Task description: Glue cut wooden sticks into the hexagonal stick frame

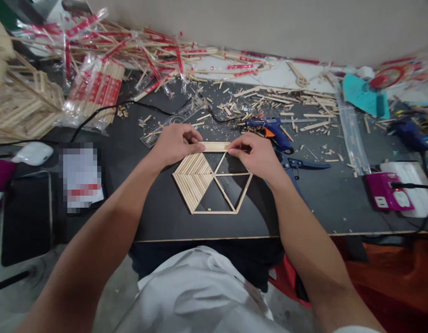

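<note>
While steadying a row of sticks (216, 147) at both ends, works over a wooden hexagon (213, 174) lying flat on a dark table (158, 203) at the centre of the frame. Pinches the row's left end between thumb and bent forefinger of the left hand (179, 144), and its right end likewise with the right hand (257, 155), fingertips closed on the wood. Cannot tell, from overhead, the firmness of the grip or the presence of glue beneath. Sets the row along the hexagon's top edge, beside an otherwise bare wedge. For a guide to spacing, look to the two wedges (193, 180) at left, packed with close-laid sticks. Best pressed down evenly from both ends and nudged square before letting go. Check for gaps between neighbouring sticks, and for ends poking past the spokes (231, 175). Go gently, probably risking a skewed row with any lopsided push. Mind, too, the glue gun (278, 132) just beyond the right hand, right of centre, near a cutter (297, 164). Flick out the chip (209, 209) in the bottom wedge.
</note>
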`<state>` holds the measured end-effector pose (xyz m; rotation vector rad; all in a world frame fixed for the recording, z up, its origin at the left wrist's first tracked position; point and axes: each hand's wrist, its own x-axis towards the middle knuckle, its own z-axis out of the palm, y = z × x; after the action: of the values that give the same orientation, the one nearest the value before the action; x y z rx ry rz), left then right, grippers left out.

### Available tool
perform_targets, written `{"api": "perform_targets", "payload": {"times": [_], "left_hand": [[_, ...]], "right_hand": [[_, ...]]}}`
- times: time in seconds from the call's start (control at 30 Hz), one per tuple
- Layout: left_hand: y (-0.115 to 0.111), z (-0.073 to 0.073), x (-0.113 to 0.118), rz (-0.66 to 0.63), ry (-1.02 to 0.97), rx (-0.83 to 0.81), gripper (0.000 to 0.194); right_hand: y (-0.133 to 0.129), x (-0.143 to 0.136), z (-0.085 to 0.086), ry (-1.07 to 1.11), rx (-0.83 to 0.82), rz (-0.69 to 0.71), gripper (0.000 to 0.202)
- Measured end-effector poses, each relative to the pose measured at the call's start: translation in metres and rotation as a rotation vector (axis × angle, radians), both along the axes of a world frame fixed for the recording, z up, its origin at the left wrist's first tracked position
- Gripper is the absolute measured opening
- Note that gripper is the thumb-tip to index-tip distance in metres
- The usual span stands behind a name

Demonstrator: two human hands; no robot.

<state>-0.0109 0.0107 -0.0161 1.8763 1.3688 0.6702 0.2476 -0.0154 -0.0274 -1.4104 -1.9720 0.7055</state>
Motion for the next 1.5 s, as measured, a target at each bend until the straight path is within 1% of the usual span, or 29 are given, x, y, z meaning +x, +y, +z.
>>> {"api": "perform_targets", "payload": {"times": [0.07,0.23,0.4,0.67,0.97,1.1,1.2,1.27,1.33,1.43,1.5], "left_hand": [[0.0,0.001,0.001,0.006,-0.006,-0.026,0.029],[0.0,0.0,0.002,0.025,-0.025,-0.067,0.027],[-0.001,0.002,0.003,0.035,-0.039,-0.086,0.025],[-0.002,0.003,0.004,0.044,-0.031,-0.073,0.026],[-0.002,0.004,0.005,0.06,-0.024,-0.098,0.024],[-0.001,0.003,0.004,0.041,-0.008,-0.088,0.025],[-0.001,0.003,0.002,-0.016,0.059,-0.033,0.021],[-0.005,0.006,0.003,-0.081,0.151,0.053,0.018],[-0.012,0.008,0.007,-0.138,0.263,0.179,0.019],[-0.025,0.009,0.02,-0.17,0.409,0.391,0.02],[-0.032,0.008,0.03,-0.204,0.503,0.494,0.02]], "right_hand": [[0.0,-0.002,0.001,0.002,-0.008,-0.007,0.007],[-0.003,-0.005,0.003,0.007,-0.013,-0.05,0.003],[-0.006,-0.007,0.002,0.003,-0.035,-0.081,0.007],[-0.01,-0.011,0.001,-0.057,0.009,-0.104,0.007],[-0.012,-0.022,0.001,-0.041,-0.007,-0.208,0.003],[-0.013,-0.024,0.0,-0.035,-0.018,-0.233,0.003],[-0.013,-0.024,-0.001,-0.019,-0.025,-0.237,0.003],[-0.013,-0.024,-0.002,-0.012,-0.031,-0.243,0.004],[-0.013,-0.024,-0.001,-0.011,-0.044,-0.25,0.005],[-0.013,-0.024,0.0,-0.015,-0.068,-0.24,0.007],[-0.013,-0.023,0.001,-0.014,-0.071,-0.225,0.008]]}}
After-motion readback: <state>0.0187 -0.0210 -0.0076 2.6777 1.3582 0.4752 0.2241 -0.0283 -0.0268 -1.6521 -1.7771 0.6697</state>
